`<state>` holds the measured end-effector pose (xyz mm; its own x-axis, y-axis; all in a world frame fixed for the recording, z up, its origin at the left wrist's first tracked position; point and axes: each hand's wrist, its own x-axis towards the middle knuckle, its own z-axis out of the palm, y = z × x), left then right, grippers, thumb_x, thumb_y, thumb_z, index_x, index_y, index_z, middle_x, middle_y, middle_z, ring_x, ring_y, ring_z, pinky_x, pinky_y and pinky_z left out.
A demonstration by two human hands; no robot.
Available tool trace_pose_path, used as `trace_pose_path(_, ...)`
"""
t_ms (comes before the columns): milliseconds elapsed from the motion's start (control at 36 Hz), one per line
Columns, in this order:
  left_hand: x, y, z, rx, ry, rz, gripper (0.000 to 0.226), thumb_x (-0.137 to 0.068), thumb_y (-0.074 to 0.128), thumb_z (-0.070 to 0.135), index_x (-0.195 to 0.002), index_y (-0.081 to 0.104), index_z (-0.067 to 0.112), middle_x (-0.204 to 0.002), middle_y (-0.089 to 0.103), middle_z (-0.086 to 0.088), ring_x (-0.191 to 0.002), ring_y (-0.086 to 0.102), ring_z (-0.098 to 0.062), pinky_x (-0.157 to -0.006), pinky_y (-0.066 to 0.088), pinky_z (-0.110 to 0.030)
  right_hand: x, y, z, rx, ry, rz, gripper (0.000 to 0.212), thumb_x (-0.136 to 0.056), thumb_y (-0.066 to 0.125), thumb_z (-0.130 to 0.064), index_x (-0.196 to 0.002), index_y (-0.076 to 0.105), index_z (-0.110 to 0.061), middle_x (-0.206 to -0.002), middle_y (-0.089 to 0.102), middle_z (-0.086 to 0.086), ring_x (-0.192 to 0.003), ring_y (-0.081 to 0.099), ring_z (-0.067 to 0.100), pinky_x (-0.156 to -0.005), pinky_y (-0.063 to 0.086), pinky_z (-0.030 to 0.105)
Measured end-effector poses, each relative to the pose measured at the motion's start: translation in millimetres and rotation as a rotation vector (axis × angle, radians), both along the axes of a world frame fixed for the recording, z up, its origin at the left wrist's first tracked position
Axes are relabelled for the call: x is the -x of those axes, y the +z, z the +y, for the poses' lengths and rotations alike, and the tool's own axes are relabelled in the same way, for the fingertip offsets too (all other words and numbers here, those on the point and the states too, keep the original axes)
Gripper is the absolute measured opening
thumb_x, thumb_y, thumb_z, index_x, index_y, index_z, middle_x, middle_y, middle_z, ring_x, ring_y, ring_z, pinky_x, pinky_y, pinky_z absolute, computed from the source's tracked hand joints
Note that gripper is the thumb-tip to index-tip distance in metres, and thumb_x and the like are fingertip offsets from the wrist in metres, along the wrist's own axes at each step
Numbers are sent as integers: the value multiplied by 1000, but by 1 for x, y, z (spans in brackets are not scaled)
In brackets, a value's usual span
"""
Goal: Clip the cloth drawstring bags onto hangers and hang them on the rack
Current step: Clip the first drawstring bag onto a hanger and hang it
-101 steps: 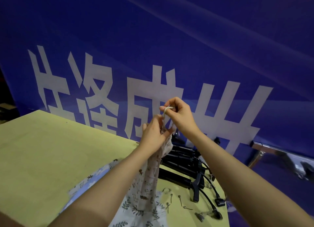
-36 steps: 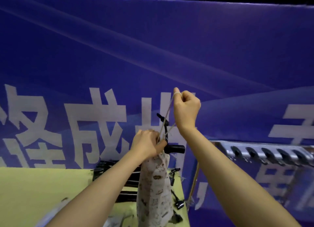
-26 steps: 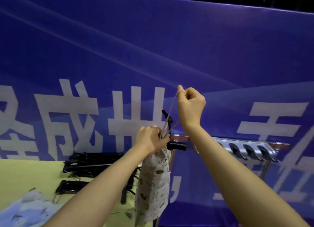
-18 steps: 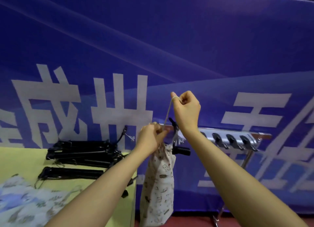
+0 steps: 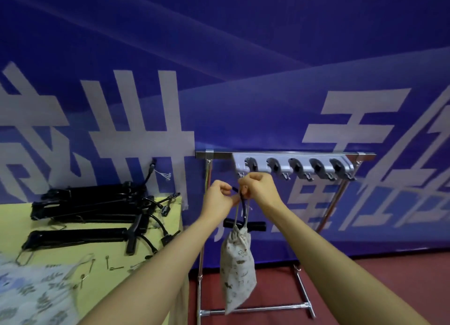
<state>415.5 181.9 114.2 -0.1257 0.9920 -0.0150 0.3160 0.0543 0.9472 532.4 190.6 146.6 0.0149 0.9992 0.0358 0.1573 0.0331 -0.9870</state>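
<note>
Both hands, left hand [image 5: 218, 198] and right hand [image 5: 259, 190], pinch hanger [image 5: 243, 223] hook; bag [image 5: 237, 271] dangles. Seat hook squarely on rack [image 5: 292, 165] peg.

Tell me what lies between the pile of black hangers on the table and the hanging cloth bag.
In the head view, the left forearm crosses between the hangers and the bag.

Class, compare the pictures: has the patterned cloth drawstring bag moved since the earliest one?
Yes. The patterned cloth drawstring bag has gone from above the yellow table rightward, and now hangs beyond its edge, below the silver rack.
</note>
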Motion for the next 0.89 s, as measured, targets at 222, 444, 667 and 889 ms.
trace_pose_path(222,-14,-35,11,171,-273,-35,17,-79,61,9,-95,63,16,-98,68,-9,-93,61,-21,-91,49,-41,-1,-31,9,72,-29,206,35,-82,40,10,-83,71,-5,-79,73,8,-65,63,15,-60,53,23)
trace_pose_path(444,-6,-52,21,83,-315,-25,25,-93,47,5,-77,62,17,-83,67,-7,-82,61,-18,-73,45,-24,2,-53,25,19,-211,271,14,-86,60,3,-91,70,-6,-80,67,8,-65,62,17,-57,54,26)
trace_pose_path(667,12,-56,37,-30,-294,-38,29,-95,43,3,-74,57,16,-71,61,7,-65,56,6,-69,43,-13,23,-64,46,-71,-308,117,8,-93,57,-17,-88,62,-13,-78,60,-3,-70,54,6,-63,44,12)
trace_pose_path(889,14,-59,55,49,-253,-132,26,-95,47,6,-74,60,16,-69,61,-3,-72,59,-20,-76,51,-37,14,-64,59,14,-375,-41,17,-89,55,-9,-74,64,-6,-55,44,1,-53,36,13,-48,34,22)
